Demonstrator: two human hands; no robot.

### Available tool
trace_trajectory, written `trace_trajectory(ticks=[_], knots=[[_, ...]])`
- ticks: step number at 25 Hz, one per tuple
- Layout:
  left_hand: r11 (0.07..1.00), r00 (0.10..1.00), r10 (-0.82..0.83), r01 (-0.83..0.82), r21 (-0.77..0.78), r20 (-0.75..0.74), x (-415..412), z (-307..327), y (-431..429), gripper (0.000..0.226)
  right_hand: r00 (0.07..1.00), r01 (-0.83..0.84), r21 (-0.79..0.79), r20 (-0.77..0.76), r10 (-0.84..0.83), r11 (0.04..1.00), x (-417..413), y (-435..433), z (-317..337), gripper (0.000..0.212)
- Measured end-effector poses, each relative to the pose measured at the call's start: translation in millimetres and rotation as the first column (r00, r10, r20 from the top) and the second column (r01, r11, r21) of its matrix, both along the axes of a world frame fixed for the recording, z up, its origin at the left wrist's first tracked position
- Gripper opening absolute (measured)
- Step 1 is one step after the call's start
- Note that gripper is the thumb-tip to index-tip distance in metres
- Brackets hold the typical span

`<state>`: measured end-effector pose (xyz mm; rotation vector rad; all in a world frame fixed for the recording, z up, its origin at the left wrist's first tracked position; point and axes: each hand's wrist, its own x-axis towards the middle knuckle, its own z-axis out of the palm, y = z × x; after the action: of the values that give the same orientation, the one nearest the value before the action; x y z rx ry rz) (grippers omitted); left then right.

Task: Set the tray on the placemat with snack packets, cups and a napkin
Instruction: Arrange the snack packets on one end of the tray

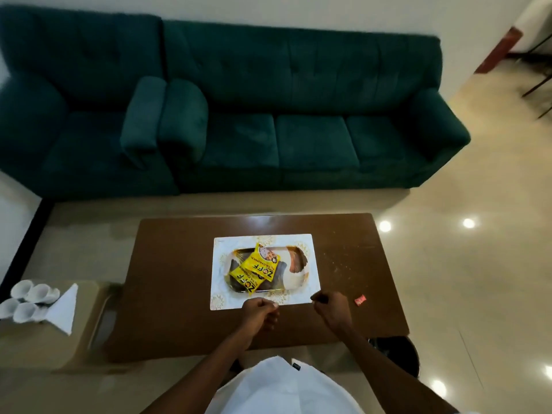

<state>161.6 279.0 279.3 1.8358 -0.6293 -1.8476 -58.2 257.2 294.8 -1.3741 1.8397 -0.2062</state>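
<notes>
While the tray (301, 274) is lying on the placemat (313, 282) in the middle of the tabletop (173, 279), two yellow snack packets (256, 268) are being carried in it. Both the left hand (259, 312) and right hand (330, 306) are being curled closed, empty, at the placemat's near edge. White cups (28, 300) and a napkin (64, 307) are lying on the side table (35, 339).

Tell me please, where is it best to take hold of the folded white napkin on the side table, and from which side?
Probably at the narrow tip of the napkin that points toward the table, coming from above with the left hand. It lies flat as a triangle. The white cups lie close against its far side, while the tip looks clear of them, so a pinch there should not knock them.
</notes>
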Motion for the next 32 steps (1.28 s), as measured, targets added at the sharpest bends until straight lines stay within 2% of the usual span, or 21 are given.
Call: trace_trajectory(ticks=[3,7,10,13,19,23,25,26,28,32], knots=[[0.998,0.997,0.067,-0.067,-0.011,-0.028,42,6,-21,0.005,0.999,0.048,0.017,-0.019,-0.048,0.999,31,-11,5,0.024],[0.993,0.992,0.112,-0.114,-0.033,-0.064,82,2,-51,0.007,0.984,0.174,0.001,0.045,-0.174,0.985,62,-35,5,0.021],[0.984,0.982,0.179,-0.18,-0.008,-0.059,95,-12,-78,0.009,0.976,0.207,0.0,0.066,-0.206,0.978,77,-71,-6,0.023],[0.981,0.981,0.191,-0.189,0.051,-0.036,100,-45,-103,0.015,0.988,0.141,0.017,0.054,-0.142,0.99,88,-115,-40,0.033],[0.94,0.973,0.223,-0.231,0.25,0.06,90,-166,-126,0.014,1.0,0.002,0.018,0.022,-0.003,1.0,98,-188,-174,0.04],[0.937,0.963,0.25,-0.266,0.228,0.097,69,-227,-143,0.011,0.99,-0.143,0.103,0.028,0.141,0.984,96,-212,-251,0.047],[0.927,0.947,0.297,-0.316,0.203,0.12,61,-248,-158,0.017,0.978,-0.207,0.115,0.058,0.201,0.972,94,-222,-276,0.049],[0.916,0.934,0.329,-0.352,0.192,0.139,56,-258,-163,0.02,0.972,-0.224,0.109,0.092,0.215,0.968,93,-227,-285,0.051],[0.887,0.898,0.399,-0.43,0.171,0.188,48,-268,-172,0.012,0.965,-0.25,0.087,0.109,0.24,0.964,94,-236,-297,0.057],[0.871,0.874,0.423,-0.465,0.156,0.239,39,-284,-173,0.027,0.96,-0.265,0.191,0.142,0.24,0.945,95,-250,-312,0.064]])
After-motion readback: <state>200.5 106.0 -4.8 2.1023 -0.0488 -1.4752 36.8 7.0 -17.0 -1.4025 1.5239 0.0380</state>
